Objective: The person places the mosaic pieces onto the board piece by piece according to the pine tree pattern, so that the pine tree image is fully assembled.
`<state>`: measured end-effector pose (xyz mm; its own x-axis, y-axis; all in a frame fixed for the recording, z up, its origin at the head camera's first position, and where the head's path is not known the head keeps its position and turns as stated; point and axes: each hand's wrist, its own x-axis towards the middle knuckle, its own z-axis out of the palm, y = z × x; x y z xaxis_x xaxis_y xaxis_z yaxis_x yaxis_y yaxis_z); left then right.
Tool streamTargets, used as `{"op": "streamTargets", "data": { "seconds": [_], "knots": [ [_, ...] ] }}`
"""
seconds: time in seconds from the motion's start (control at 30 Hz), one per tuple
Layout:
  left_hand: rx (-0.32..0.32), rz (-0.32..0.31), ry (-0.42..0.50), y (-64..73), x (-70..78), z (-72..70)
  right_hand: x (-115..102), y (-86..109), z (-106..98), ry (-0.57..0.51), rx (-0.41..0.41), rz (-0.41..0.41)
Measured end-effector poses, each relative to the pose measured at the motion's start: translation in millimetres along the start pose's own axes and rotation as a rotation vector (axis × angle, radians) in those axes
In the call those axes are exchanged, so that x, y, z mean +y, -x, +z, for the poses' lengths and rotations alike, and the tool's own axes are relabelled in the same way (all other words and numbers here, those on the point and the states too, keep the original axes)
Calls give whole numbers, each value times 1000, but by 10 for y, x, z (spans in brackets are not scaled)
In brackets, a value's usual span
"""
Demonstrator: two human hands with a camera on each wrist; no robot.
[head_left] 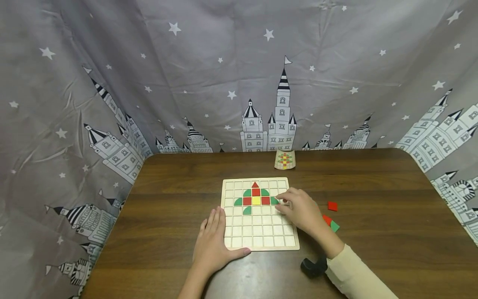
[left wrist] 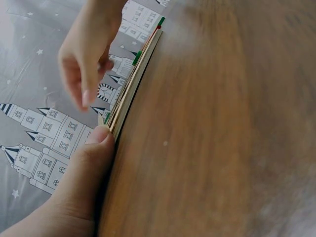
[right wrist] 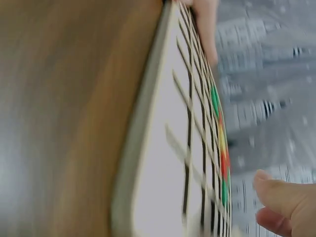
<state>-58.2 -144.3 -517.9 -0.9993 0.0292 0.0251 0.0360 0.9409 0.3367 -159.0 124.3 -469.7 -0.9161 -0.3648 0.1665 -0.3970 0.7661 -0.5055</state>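
Observation:
A pale wooden grid board (head_left: 263,230) lies on the table, with red, green and yellow tiles set in its upper half. My left hand (head_left: 210,241) rests along its left and front edges, thumb at the near corner; the left wrist view shows that thumb (left wrist: 96,148) against the rim. Over the board's right side is my right hand (head_left: 302,209), its thumb and fingers apart around the outer green quarter-round tile (head_left: 274,201). Nothing shows between the right thumb (right wrist: 279,192) and finger in the right wrist view. A single green tile (head_left: 247,210) sits below the row with the yellow square (head_left: 256,200).
Right of the board lie a loose red square (head_left: 332,206) and, partly behind the right arm, a red tile (head_left: 326,219) beside a green one (head_left: 335,226). A curved pattern card (head_left: 285,160) stands at the table's back edge. A patterned grey curtain (head_left: 209,54) hangs behind.

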Motion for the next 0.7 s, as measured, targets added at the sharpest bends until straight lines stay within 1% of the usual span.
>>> {"op": "streamTargets", "data": {
  "seconds": [0.17,0.27,0.37,0.5,0.7],
  "knots": [
    [3,3,-5,-5,4,-13,384,85,-234,46,22,92],
    [2,3,-5,-6,7,-17,615,160,-326,89,31,134],
    [5,3,-1,-6,11,-24,793,238,-393,122,37,174],
    [10,2,2,-1,11,-25,932,312,-460,137,36,200],
    [-4,-9,7,9,4,-24,1013,362,-510,125,-29,233]
  ]
}}
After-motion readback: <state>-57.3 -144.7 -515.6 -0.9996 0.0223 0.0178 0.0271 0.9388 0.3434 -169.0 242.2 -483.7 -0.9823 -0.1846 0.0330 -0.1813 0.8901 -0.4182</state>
